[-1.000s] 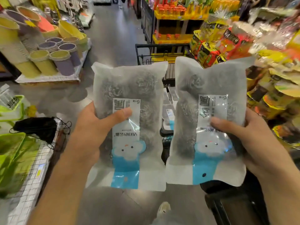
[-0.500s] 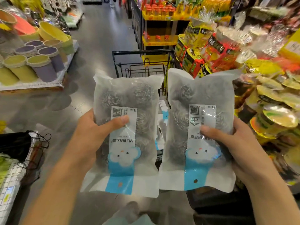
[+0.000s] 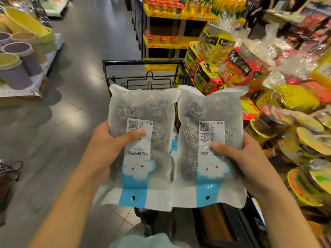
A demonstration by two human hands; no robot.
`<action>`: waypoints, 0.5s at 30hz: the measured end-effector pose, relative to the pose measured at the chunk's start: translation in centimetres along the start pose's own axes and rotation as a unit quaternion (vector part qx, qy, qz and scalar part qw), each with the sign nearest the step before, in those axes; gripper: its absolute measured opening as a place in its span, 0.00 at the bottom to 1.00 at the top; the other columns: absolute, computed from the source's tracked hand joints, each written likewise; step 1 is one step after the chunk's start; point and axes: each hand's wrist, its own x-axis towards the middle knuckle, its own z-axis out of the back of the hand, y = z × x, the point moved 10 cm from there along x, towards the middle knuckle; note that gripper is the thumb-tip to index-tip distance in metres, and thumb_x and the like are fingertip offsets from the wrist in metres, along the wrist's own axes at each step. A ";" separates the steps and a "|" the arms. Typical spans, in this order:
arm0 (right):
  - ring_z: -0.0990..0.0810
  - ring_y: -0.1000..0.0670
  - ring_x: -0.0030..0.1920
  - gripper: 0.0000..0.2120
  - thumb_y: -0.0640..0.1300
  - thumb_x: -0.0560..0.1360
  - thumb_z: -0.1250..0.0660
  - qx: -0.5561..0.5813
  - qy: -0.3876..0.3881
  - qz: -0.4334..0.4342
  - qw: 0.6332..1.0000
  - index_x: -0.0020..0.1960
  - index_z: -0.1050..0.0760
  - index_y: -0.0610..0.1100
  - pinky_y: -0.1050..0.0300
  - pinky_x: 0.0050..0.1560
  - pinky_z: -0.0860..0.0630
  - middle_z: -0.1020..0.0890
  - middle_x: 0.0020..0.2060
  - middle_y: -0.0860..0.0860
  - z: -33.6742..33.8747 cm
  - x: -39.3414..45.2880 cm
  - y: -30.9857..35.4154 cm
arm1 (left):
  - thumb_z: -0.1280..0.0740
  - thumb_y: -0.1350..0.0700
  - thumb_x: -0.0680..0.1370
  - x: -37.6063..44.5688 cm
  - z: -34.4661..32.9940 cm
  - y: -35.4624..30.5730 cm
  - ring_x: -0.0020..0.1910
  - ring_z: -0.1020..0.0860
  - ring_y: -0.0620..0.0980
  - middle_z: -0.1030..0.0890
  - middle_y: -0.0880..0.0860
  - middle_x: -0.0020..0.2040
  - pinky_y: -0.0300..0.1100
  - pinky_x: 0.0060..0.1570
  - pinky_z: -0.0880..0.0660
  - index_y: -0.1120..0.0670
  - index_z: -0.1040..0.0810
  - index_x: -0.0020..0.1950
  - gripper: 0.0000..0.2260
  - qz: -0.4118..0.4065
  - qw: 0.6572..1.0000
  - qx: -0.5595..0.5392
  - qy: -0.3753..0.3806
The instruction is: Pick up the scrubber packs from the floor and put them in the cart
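I hold two frosted plastic packs of steel wool scrubbers side by side, labels upside down, each with a blue and white cloud figure. My left hand (image 3: 107,147) grips the left scrubber pack (image 3: 141,147), thumb across its label. My right hand (image 3: 250,158) grips the right scrubber pack (image 3: 209,145) the same way. Both packs hover above the black wire shopping cart (image 3: 143,63), whose far rim and wire end wall show beyond them. The packs hide most of the cart's basket; a bit of another pack (image 3: 173,149) shows through the gap between them.
A display of wrapped yellow and red food packs and bowls (image 3: 268,86) crowds the right side, close to the cart. Purple and yellow plastic bins (image 3: 19,56) stand on a low platform at left. Grey tiled aisle floor (image 3: 80,86) runs ahead. A yellow shelf unit (image 3: 168,38) stands beyond the cart.
The view has swung right and forward, so the cart now lies centred under the packs. Both hands have carried the packs closer together over it, with the same grip.
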 end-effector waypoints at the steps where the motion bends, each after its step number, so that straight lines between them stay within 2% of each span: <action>1: 0.11 0.43 0.49 0.20 0.32 0.71 0.26 -0.003 -0.001 -0.001 1.000 0.61 0.20 0.45 0.49 0.45 0.14 0.11 0.51 0.46 -0.2 1.2 0.0 | 0.22 0.55 0.67 1.2 0.0 -0.1 0.40 0.12 0.52 0.11 0.52 0.45 0.43 0.32 0.18 0.52 0.18 0.53 0.16 -0.001 1.000 0.002 -0.003; 3: 0.11 0.43 0.49 0.21 0.33 0.70 0.26 -0.005 0.000 -0.007 1.000 0.62 0.21 0.45 0.48 0.47 0.14 0.11 0.51 0.46 -0.4 3.4 -0.2 | 0.22 0.55 0.67 3.3 -0.1 -0.2 0.42 0.12 0.52 0.11 0.52 0.46 0.44 0.35 0.16 0.52 0.18 0.53 0.16 0.000 1.000 0.002 -0.007; 6: 0.11 0.42 0.49 0.22 0.33 0.69 0.25 -0.003 0.004 -0.024 1.000 0.61 0.20 0.44 0.49 0.45 0.14 0.11 0.51 0.45 -0.8 6.9 -0.8 | 0.22 0.59 0.70 6.1 -0.5 0.0 0.42 0.12 0.51 0.11 0.52 0.45 0.40 0.34 0.18 0.53 0.18 0.52 0.12 0.007 1.000 -0.002 -0.007; 15: 0.12 0.42 0.49 0.19 0.30 0.70 0.27 -0.005 0.042 -0.075 0.996 0.60 0.20 0.42 0.49 0.47 0.14 0.11 0.50 0.44 -0.8 19.0 -4.5 | 0.22 0.60 0.70 15.1 -2.1 3.5 0.41 0.12 0.49 0.11 0.52 0.45 0.38 0.34 0.19 0.55 0.18 0.53 0.14 0.048 0.997 -0.005 -0.061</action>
